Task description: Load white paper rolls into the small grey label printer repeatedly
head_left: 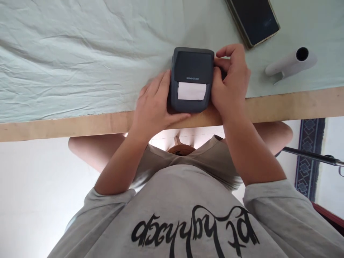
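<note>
A dark blue-grey label printer (192, 68) sits at the front edge of the table, a white label (191, 91) showing in its front slot. My left hand (153, 104) holds the printer's left side, fingers along the wall and thumb stretched below its front edge. Against the right side rests my right hand (231, 77), its thumb on the wall and its fingers curled near the upper right corner. What the right fingertips press on is partly hidden.
A dark phone (255, 19) lies at the upper right. Below it is a curled white paper roll (290, 64). Pale green cloth (80, 57) covers the table, with a bare wooden edge (67, 126) along the front. A black rod (309, 154) stands at the lower right.
</note>
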{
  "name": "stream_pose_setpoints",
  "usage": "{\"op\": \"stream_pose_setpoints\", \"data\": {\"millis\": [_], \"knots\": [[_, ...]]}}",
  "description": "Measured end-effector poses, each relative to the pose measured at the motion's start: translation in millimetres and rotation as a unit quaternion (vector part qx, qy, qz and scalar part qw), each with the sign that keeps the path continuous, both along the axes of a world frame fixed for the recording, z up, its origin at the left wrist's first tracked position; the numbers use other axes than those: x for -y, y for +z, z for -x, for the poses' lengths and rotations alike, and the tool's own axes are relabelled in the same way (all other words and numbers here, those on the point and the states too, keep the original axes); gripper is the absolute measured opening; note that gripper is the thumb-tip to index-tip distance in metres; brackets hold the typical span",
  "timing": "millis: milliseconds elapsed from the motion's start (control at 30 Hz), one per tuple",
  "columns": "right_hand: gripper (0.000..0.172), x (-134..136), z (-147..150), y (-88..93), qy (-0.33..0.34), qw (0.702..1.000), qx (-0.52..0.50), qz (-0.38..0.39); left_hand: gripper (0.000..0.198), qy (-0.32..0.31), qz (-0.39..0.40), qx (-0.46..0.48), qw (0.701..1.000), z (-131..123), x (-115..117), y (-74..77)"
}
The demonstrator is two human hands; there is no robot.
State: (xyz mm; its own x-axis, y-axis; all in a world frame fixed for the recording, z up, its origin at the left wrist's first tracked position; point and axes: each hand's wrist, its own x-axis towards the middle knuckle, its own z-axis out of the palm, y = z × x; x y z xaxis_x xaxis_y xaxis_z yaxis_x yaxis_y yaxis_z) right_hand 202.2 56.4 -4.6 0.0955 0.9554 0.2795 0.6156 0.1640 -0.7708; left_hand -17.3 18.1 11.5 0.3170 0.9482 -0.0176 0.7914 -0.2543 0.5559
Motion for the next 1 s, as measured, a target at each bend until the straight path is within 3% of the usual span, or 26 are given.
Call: {"op": "stream_pose_setpoints", "data": {"millis": [400, 733, 1000], "knots": [[0.038, -5.2, -5.2, -5.5, 0.029, 0.999, -0.019, 0.012, 0.116, 0.000, 0.064, -0.018, 0.998, -1.5, -6.5, -1.4], [0.035, -2.5, 0.6, -4.1, 0.009, 1.000, -0.005, -0.007, 0.110, -0.002, -0.010, 0.036, 0.999, 4.0, -3.3, -12.2], [0.034, -3.8, -4.3, -8.2, 0.033, 0.999, 0.008, 0.002, 0.107, -0.002, -0.022, 0.035, 0.999, 3.1, 1.8, -8.4]]}}
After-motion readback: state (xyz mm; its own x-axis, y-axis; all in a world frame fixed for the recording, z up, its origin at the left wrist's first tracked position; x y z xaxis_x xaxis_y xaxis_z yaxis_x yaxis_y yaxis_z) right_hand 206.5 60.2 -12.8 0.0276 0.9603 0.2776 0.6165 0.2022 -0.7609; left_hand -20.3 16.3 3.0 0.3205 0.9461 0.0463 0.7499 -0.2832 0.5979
